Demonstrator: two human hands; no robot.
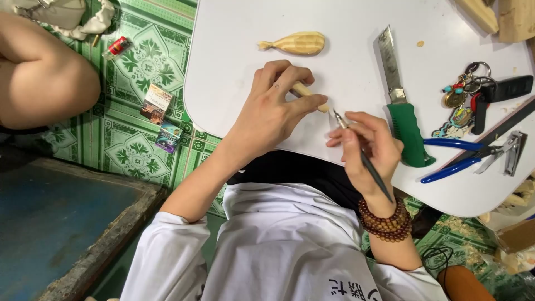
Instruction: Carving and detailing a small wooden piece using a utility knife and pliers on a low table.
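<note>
carved wooden fish (293, 43), green-handled knife (402, 106), blue-handled pliers (468, 156) and key bunch (468, 95) on the white table (234, 67)

sleeves: white, pushed up | shirt: white, dark print | right wrist: brown bead bracelet (385, 221)

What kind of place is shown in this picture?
Probably a small home woodcarving corner: a low white table on a green tiled floor, a carved wooden fish, a green-handled knife and wood shavings.
</note>
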